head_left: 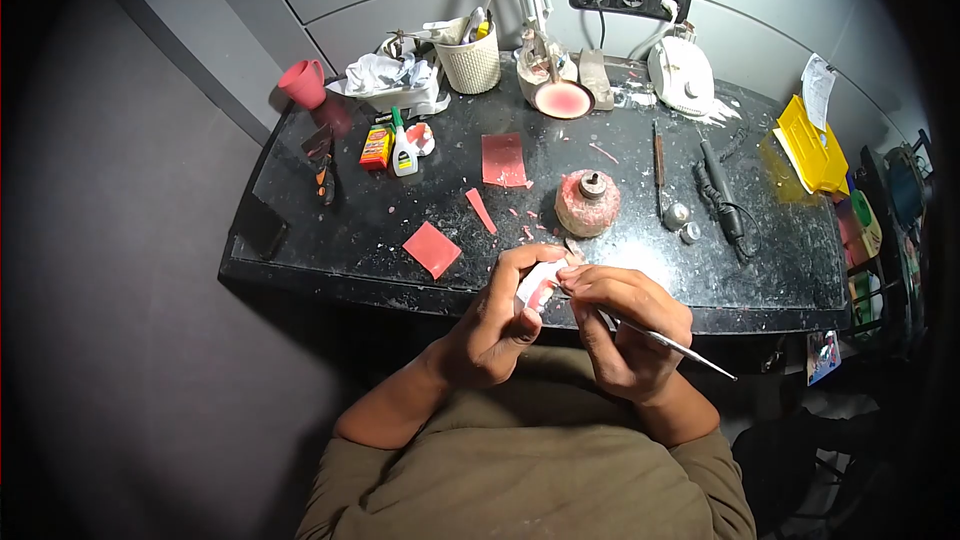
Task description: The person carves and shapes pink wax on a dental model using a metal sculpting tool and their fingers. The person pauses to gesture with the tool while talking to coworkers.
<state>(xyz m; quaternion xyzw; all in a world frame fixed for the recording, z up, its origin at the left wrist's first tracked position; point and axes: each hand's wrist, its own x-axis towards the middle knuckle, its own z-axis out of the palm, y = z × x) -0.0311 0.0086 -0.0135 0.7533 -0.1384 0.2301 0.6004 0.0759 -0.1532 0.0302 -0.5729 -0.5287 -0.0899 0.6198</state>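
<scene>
Below frame centre, I see the left hand (493, 325) gripping a model (537, 286), the right hand (640, 318) pinching a tool (690, 352) beside it.

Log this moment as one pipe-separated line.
left hand: holding white-and-pink model | right hand: gripping thin metal tool, near end toward model | desk: pink sheets, round pink-spattered pot

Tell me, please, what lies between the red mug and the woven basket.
Between the red mug and woven basket, the head view shows a white container holding crumpled white material.
</scene>
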